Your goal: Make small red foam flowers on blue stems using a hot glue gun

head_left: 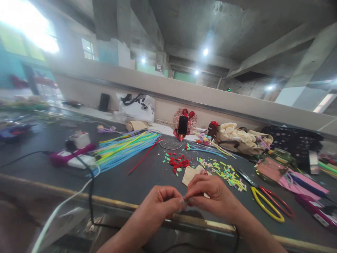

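Observation:
My left hand point(166, 202) and my right hand point(209, 194) meet fingertip to fingertip above the front edge of the dark table point(118, 188). Both are pinched closed around something small between them, too hidden and blurred to make out. Just behind my right hand lies a beige piece of cloth or paper point(188, 174). Small red pieces point(179, 162) are heaped beyond it, and yellow and green cut bits point(230, 175) are scattered to the right. Scissors point(267, 211) with a yellow and a red handle lie right of my right hand.
Long coloured stems point(129, 149) and a purple-and-white power strip point(73, 158) are at the left. A phone point(182, 125) stands at the back. Behind the scissors is a glass jar point(275, 165). Cables hang over the front edge.

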Action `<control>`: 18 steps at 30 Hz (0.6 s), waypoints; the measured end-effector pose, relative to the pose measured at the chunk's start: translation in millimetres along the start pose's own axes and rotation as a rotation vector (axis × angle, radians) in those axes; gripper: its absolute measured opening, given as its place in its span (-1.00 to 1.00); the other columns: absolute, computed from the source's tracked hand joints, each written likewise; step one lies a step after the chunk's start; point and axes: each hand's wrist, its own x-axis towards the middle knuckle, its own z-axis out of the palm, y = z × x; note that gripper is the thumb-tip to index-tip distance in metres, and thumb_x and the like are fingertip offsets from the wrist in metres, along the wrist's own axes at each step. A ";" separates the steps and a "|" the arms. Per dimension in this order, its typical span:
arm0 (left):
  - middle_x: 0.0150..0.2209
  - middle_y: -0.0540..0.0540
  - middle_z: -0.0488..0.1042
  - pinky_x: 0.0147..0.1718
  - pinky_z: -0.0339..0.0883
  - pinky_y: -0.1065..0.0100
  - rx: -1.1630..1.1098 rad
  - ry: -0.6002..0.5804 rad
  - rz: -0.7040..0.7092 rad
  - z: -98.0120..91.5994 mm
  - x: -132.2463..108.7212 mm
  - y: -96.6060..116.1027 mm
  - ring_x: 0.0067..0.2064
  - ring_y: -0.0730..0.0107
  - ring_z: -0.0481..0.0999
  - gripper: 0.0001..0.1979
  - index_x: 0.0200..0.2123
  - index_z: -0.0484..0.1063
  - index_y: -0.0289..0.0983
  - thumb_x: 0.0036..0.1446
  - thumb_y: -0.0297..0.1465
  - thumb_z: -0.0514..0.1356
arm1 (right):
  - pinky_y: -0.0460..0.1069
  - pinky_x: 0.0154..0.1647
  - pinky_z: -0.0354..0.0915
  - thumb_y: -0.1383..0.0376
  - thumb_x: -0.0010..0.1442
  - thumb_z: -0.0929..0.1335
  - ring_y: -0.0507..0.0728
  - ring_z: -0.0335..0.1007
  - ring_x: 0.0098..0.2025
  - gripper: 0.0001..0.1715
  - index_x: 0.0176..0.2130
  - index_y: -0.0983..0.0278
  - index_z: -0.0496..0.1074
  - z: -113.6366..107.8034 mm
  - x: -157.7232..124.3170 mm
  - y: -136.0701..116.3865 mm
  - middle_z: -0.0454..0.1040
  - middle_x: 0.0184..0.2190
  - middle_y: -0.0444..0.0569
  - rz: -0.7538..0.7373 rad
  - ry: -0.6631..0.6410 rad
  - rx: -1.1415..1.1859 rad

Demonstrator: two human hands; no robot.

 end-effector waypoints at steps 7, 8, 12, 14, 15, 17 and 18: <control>-0.77 0.19 0.06 -0.71 -0.24 0.49 -0.025 0.010 0.005 -1.0 -0.1 -1.0 -0.70 0.65 -0.09 -0.85 -0.65 0.35 -0.32 -0.14 -0.37 0.14 | -0.07 -0.35 0.27 0.32 0.05 0.34 0.04 0.38 -0.41 -0.84 -0.35 0.17 0.53 2.9 0.1 0.9 0.47 -0.43 -0.08 -0.006 0.015 -0.013; -0.77 0.19 0.06 -0.72 -0.24 0.49 -0.024 0.010 0.005 -1.4 0.2 -2.2 -0.70 0.65 -0.09 -0.85 -0.65 0.35 -0.32 -0.14 -0.38 0.14 | -0.07 -0.34 0.27 0.32 0.05 0.34 0.04 0.38 -0.40 -0.83 -0.34 0.17 0.53 3.4 0.2 1.2 0.47 -0.43 -0.07 -0.009 0.011 -0.016; -0.76 0.19 0.07 -0.71 -0.23 0.50 -0.039 0.009 0.007 -2.6 2.4 -8.6 -0.70 0.66 -0.07 -0.84 -0.66 0.32 -0.32 -0.13 -0.39 0.15 | -0.06 -0.34 0.28 0.28 0.10 0.30 0.06 0.39 -0.36 -0.79 -0.27 0.18 0.51 4.3 -0.7 3.5 0.48 -0.42 -0.05 -0.010 0.021 0.035; -0.76 0.19 0.07 -0.71 -0.23 0.51 -0.049 0.014 0.019 -3.0 3.9 -11.1 -0.70 0.66 -0.08 -0.83 -0.67 0.32 -0.32 -0.13 -0.38 0.16 | -0.05 -0.34 0.30 0.25 0.13 0.28 0.05 0.39 -0.38 -0.76 -0.24 0.18 0.50 4.2 -1.9 5.3 0.48 -0.44 -0.06 -0.004 0.046 0.114; -0.77 0.19 0.07 -0.71 -0.23 0.51 -0.052 0.018 0.020 -3.1 4.6 -11.7 -0.70 0.67 -0.09 -0.82 -0.67 0.32 -0.32 -0.13 -0.37 0.18 | -0.04 -0.34 0.30 0.24 0.14 0.27 0.05 0.38 -0.39 -0.75 -0.23 0.18 0.49 4.3 -2.6 6.3 0.48 -0.45 -0.06 0.001 0.070 0.151; -0.78 0.19 0.07 -0.72 -0.24 0.51 -0.060 0.029 -0.003 -3.1 5.4 -11.7 -0.71 0.67 -0.08 -0.79 -0.66 0.33 -0.32 -0.14 -0.32 0.21 | -0.05 -0.37 0.29 0.22 0.15 0.24 0.06 0.37 -0.38 -0.72 -0.21 0.20 0.48 5.4 -4.3 8.3 0.48 -0.44 -0.05 0.020 0.150 0.208; -0.79 0.20 0.07 -0.73 -0.24 0.51 -0.072 0.038 -0.019 -3.0 5.5 -11.4 -0.72 0.67 -0.07 -0.77 -0.65 0.34 -0.32 -0.15 -0.28 0.22 | -0.06 -0.40 0.29 0.21 0.16 0.23 0.06 0.36 -0.38 -0.70 -0.20 0.21 0.47 6.8 -5.1 9.3 0.48 -0.42 -0.04 0.044 0.206 0.235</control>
